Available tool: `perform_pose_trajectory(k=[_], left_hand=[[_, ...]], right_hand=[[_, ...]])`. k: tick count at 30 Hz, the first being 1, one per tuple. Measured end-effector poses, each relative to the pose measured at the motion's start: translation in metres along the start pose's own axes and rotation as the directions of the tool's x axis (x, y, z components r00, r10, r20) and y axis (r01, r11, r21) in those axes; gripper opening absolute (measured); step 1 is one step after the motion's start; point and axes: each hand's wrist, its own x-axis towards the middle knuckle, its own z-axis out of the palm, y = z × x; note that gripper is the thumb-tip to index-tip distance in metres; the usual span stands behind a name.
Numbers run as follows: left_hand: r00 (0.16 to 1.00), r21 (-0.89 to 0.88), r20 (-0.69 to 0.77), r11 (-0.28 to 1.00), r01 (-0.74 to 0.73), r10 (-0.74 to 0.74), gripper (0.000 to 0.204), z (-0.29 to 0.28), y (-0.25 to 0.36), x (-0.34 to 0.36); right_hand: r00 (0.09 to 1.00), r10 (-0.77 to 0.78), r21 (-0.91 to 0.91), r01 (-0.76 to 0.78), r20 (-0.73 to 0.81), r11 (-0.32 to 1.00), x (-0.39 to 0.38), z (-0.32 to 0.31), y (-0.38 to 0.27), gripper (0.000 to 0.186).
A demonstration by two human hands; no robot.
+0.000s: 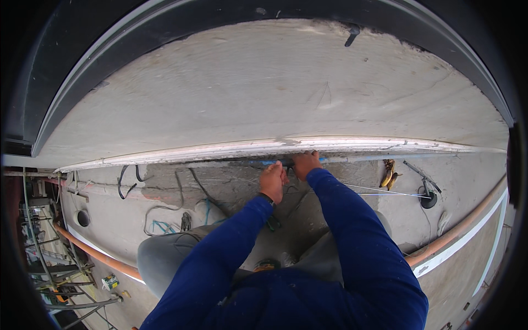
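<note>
One bluish pipe along one white ledge

The pipe runs just nearside of the ledge, at both hands' fingertips. The left hand curls; the right hand reaches over; whether either grips, I cannot tell. Nearside of the ledge's right half: two yellow-brown pieces, one black disc.

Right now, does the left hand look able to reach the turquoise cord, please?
Probably yes: the turquoise cord lies uncovered on the floor by the left knee, and nothing seems to block the left hand.
</note>
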Motion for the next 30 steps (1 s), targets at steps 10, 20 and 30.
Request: perform_pose_trajectory(k=[10, 20, 30], left_hand=[[0.997, 0.047, -0.06, 0.998, 0.045, -0.042, 0.04, 0.01, 0.008, -0.012], [1.0, 0.055, -0.011, 0.998, -0.028, 0.029, 0.037, 0.015, 0.015, -0.012], [1.0, 0.169, -0.015, 0.986, 0.006, -0.004, 0.033, 0.013, 0.012, -0.015]], right_hand=[[1.0, -0.003, 0.034, 0.002, 0.019, 0.999, 0.0, -0.007, 0.0, 0.037], [0.998, 0.048, 0.114, -0.053, 0.04, 0.992, 0.0, -0.01, -0.003, 0.046], [0.995, 0.089, 0.15, -0.095, 0.05, 0.984, -0.007, -0.021, -0.013, 0.047]])
